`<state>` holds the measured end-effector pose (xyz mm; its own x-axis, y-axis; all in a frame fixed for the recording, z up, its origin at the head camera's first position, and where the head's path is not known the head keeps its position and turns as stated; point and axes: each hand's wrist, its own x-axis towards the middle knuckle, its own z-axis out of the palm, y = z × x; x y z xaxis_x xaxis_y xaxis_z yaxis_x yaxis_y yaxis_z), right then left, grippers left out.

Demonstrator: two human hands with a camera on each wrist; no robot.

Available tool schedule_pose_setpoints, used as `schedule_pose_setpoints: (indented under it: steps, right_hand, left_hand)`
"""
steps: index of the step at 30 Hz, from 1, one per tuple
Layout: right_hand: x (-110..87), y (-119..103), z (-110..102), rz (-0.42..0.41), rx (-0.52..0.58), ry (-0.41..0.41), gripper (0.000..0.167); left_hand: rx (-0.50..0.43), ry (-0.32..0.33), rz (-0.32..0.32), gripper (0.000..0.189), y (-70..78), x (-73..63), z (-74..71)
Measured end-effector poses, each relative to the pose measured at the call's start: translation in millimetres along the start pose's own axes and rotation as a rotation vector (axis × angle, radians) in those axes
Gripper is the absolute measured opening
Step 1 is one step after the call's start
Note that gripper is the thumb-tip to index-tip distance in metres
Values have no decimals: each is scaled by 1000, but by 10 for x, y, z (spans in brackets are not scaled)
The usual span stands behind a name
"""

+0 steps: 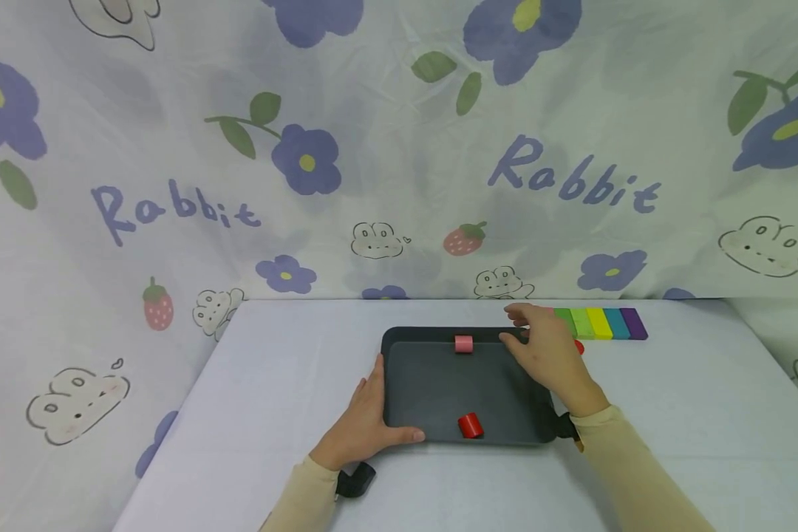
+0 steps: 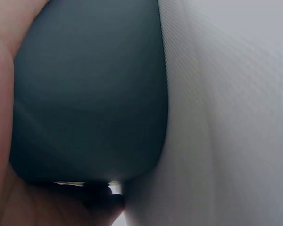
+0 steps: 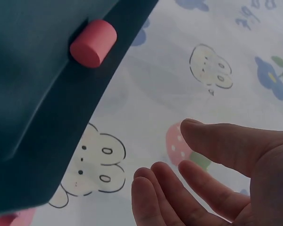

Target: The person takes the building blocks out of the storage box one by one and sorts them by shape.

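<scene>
A dark grey rectangular tray (image 1: 432, 384) lies on the table between the hands. Inside it, a pink cylinder block (image 1: 463, 344) is by the far wall and a red cylinder block (image 1: 471, 425) by the near wall. My left hand (image 1: 362, 425) braces the tray's near left corner, fingers straight along the side and thumb along the front rim. Above the far right corner hovers my right hand (image 1: 552, 355), fingers loosely bent and apart from the thumb. The right wrist view shows nothing between those fingertips (image 3: 144, 188), beyond the tray's edge.
Behind the right hand stands a row of coloured blocks, with a yellow block (image 1: 598, 324) and a purple block (image 1: 634, 324) among them. A small red piece (image 1: 579, 347) peeks out beside that hand. A printed cloth (image 1: 399, 185) hangs behind the white table (image 1: 273, 384).
</scene>
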<state>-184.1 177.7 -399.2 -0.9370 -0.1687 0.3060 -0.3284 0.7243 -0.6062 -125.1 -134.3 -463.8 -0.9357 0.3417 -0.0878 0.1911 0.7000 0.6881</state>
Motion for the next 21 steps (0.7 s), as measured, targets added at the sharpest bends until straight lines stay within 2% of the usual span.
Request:
schedule_pose_setpoints:
  steps: [7, 12, 21]
  right_hand:
    - [87, -86, 114, 0, 18, -35, 43]
    - [132, -150, 219, -10, -21, -60, 41]
    - [181, -179, 406, -7, -107, -157, 39]
  left_hand:
    - [-5, 1, -3, 140, 3, -10, 0]
    - [2, 9, -13, 140, -10, -2, 5]
    - [-10, 7, -1, 140, -6, -1, 5]
